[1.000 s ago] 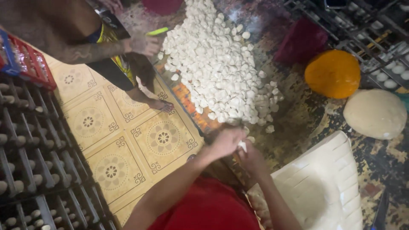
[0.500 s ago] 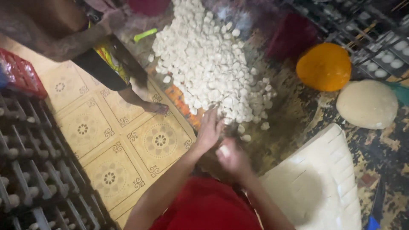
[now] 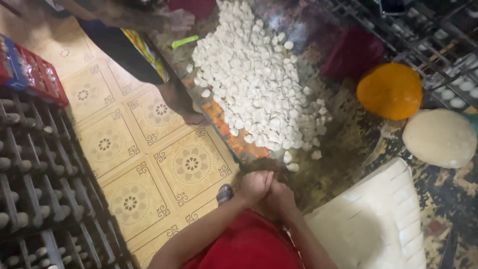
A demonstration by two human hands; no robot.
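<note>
My 2 hands, left hand [image 3: 255,185] and right hand [image 3: 282,195], now pressed together, nothing visible between | pulled back from dough-piece heap [image 3: 259,74] | palms rolling, I judge.

Head camera looks steeply down, close above hands [image 3: 266,188].

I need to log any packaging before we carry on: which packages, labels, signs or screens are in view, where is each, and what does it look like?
Red crate: far left, on the dark rack beside the tiled floor; rectangular, slatted red sides, blue at one end, pale items inside, too blurred to identify.
No labels, signs or screens can be made out anywhere else.
</note>
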